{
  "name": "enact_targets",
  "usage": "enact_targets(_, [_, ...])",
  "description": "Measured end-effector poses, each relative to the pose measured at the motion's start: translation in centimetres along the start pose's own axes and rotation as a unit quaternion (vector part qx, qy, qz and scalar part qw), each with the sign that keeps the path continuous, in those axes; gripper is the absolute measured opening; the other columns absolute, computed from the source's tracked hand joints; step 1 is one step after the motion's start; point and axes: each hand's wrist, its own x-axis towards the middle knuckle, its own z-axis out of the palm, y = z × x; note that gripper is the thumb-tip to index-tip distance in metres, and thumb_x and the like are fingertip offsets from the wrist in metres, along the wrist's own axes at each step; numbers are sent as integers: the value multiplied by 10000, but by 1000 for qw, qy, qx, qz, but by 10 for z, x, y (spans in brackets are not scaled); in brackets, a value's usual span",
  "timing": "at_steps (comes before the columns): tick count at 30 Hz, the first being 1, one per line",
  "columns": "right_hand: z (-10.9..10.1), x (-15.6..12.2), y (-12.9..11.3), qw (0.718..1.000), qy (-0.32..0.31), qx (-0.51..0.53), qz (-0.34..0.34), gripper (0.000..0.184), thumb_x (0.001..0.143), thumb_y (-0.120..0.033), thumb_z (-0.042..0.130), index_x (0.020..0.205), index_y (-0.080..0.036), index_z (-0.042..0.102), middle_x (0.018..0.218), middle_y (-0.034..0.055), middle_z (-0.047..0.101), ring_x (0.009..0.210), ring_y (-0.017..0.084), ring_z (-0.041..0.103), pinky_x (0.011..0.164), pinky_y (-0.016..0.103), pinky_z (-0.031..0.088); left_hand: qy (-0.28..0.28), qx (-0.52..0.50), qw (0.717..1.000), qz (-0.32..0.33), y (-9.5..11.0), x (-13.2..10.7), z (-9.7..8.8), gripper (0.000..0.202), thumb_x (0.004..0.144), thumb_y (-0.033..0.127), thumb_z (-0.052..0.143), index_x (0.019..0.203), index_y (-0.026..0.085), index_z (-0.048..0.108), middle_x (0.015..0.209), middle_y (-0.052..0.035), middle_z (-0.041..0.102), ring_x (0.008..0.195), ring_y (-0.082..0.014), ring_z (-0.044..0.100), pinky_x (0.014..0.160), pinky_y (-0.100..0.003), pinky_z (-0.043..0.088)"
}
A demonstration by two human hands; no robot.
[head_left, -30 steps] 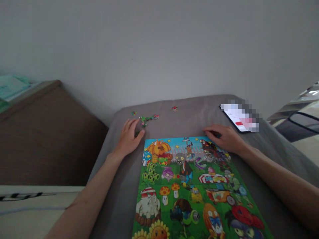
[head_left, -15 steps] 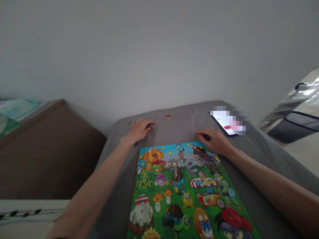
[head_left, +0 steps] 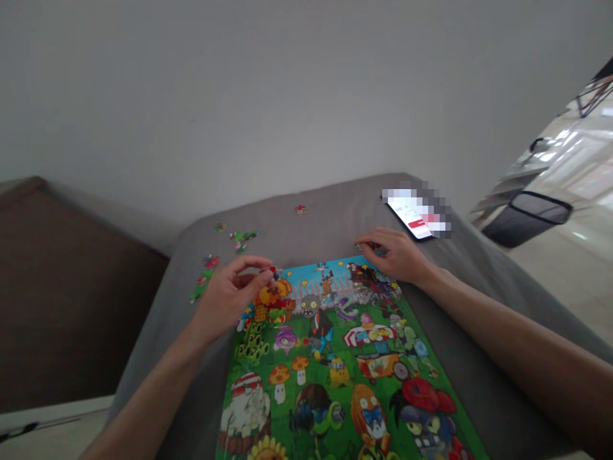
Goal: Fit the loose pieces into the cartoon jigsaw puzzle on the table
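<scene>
A small red-and-dark puzzle piece [head_left: 273,271] is pinched between the thumb and forefinger of the left hand [head_left: 228,291], which is held over the upper left corner of the cartoon picture sheet [head_left: 325,377]. The sheet is laid flat on the grey cloth [head_left: 330,223], between the two forearms. The right hand [head_left: 395,255] is placed at the sheet's upper right corner with its fingers curled; a tiny greenish bit [head_left: 357,246] is seen at its fingertips, but whether it is gripped or merely touched cannot be told. Beyond the sheet, a green cluster of pieces [head_left: 243,239] and a lone red piece [head_left: 300,209] are spread on the cloth, and more pieces [head_left: 204,276] are scattered beside the left hand. A lit phone [head_left: 407,214], partly blurred, is set beyond the right hand.
</scene>
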Motion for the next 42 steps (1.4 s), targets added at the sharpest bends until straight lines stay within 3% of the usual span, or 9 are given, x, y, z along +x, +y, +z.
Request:
enact_targets(5, [-2, -2, -5, 1000, 4, -13, -6, 248, 947, -243, 528, 998, -195, 765, 835, 59, 762, 713, 181, 685, 691, 317, 547, -57, -35, 998, -7, -15, -15, -3, 323, 916, 454, 643, 1135, 216, 638, 1072, -85, 806, 935, -222, 781, 797, -353, 652])
enact_targets(10, [-1, -3, -9, 999, -7, -33, 0, 234, 949, -251, 538, 988, -207, 765, 829, 62, 768, 692, 193, 704, 673, 323, 550, -92, 12, 996, 6, -17, -15, 2, 284, 968, 401, 554, 1115, 221, 716, 1032, -58, 814, 880, -210, 768, 782, -361, 629])
enact_targets(16, [3, -5, -10, 999, 3, -32, -39, 198, 922, -206, 582, 983, -227, 769, 795, 32, 761, 644, 182, 699, 655, 310, 555, -97, 81, 991, 42, -13, -20, 5, 252, 967, 311, 544, 1055, 258, 775, 1048, -24, 809, 929, -223, 729, 879, -400, 558])
enact_targets(24, [-1, -6, -11, 998, 12, -37, -57, 195, 923, -164, 590, 1000, -216, 761, 796, 35, 756, 649, 185, 710, 631, 303, 546, -119, 60, 989, 69, -16, -19, 6, 305, 1029, 280, 435, 1113, 259, 728, 1121, -5, 794, 1022, -185, 730, 957, -367, 551])
enact_targets(29, [-2, -5, -13, 997, 13, -40, -61, 198, 924, -159, 585, 994, -199, 766, 794, 47, 759, 646, 188, 710, 628, 302, 549, -130, 24, 989, 69, -18, -19, 5, 333, 1043, 270, 400, 1130, 253, 721, 1112, -9, 790, 1014, -170, 731, 934, -339, 575])
enact_targets(33, [-2, -5, -13, 997, 14, -40, -68, 200, 918, -156, 583, 985, -209, 764, 794, 36, 764, 625, 177, 697, 628, 301, 551, -109, 109, 982, 108, -17, -20, 0, 270, 1031, 351, 509, 1161, 256, 725, 1172, -38, 753, 1080, -206, 687, 1004, -400, 538])
enact_targets(37, [-2, -5, -13, 997, 16, -46, -65, 195, 914, -159, 589, 983, -213, 764, 822, 38, 779, 660, 182, 718, 630, 297, 553, -132, 211, 958, 141, -18, -21, -4, 321, 940, 482, 705, 1170, 260, 735, 1224, -66, 689, 1164, -262, 628, 1084, -479, 478])
enact_targets(42, [-2, -5, -13, 997, 13, -51, -60, 195, 916, -158, 585, 982, -199, 763, 811, 37, 773, 640, 171, 705, 614, 287, 543, -146, 234, 951, 141, -21, -22, -3, 323, 917, 466, 747, 1140, 232, 738, 1224, -81, 664, 1158, -271, 612, 1068, -481, 476])
